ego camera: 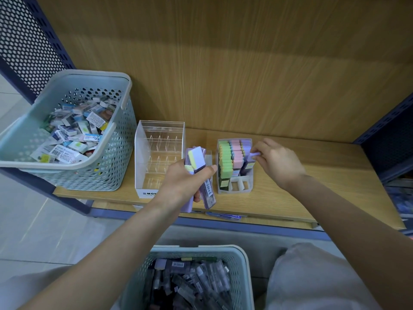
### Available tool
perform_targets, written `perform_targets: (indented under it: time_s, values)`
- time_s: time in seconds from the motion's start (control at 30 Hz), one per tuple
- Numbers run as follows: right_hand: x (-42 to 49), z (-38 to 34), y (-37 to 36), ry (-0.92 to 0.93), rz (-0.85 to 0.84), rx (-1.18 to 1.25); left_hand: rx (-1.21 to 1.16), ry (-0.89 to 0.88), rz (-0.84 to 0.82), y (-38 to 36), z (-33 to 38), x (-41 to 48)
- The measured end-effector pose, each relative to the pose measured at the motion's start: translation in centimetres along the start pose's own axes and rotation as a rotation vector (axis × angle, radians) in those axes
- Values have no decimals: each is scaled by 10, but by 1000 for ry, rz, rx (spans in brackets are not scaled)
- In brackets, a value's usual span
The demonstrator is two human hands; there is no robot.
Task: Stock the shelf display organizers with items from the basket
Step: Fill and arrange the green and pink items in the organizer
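- At 9 o'clock a pale blue basket [67, 167] sits on the left end of the wooden shelf [324, 175]. It is full of small boxes [73, 133] in a jumble.
- Just right of it, near the middle, stands a clear organizer [145, 193] with many little slots. No items show in the slots.
- At 6 to 7 o'clock from the middle, the left hand [183, 182] is curled around a bunch of long packs [197, 158]. They are purple, with yellow and white ends. The bunch is in the air between the two organizers.
- At 4 o'clock, close to the middle, is a small white organizer [234, 190]. It holds rows of green, pink and purple packs [225, 157]. Its front slots show no packs.
- At 3 o'clock the right hand [277, 162] pinches the top of one purple pack [254, 154] with its fingertips. That pack is at the purple row, on the right side of the small white organizer.
- At 5 o'clock a purple pen [225, 215] lies along the front edge of the shelf.
- At 6 o'clock, low down, a second basket [196, 249] sits between the person's knees. It is full of long grey and purple packs.
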State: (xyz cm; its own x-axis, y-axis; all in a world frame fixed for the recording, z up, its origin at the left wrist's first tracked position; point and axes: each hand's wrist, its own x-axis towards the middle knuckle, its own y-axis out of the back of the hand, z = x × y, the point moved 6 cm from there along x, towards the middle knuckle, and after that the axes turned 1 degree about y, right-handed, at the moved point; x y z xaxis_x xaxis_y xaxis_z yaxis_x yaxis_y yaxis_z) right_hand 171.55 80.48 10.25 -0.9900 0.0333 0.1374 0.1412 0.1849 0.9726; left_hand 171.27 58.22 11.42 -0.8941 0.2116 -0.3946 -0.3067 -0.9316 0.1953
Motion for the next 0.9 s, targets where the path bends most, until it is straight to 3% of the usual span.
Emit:
perform_targets:
  time_s: [0.23, 0.53, 0.6, 0.67, 0.77, 0.9]
  values:
    - [-1, 1, -17, -3, -148, -78, -20, 7, -7, 0, 1, -1]
    - [-3, -15, -21, 42, -113, -264, -25, 4, -68, -7, 1, -4]
    - [-7, -26, -8, -1, -54, -65, -21, 8, -78, -8, 1, -4]
    - [-12, -41, 5, -115, -34, 405, -28, 11, -79, -8, -1, -4]
    - [-24, -76, 13, -240, -192, 931, 64, -32, -83, -11, 0, -5]
    - [-36, -101, 24, -185, -222, 1004, 202, -93, -116, -20, -1, -11]
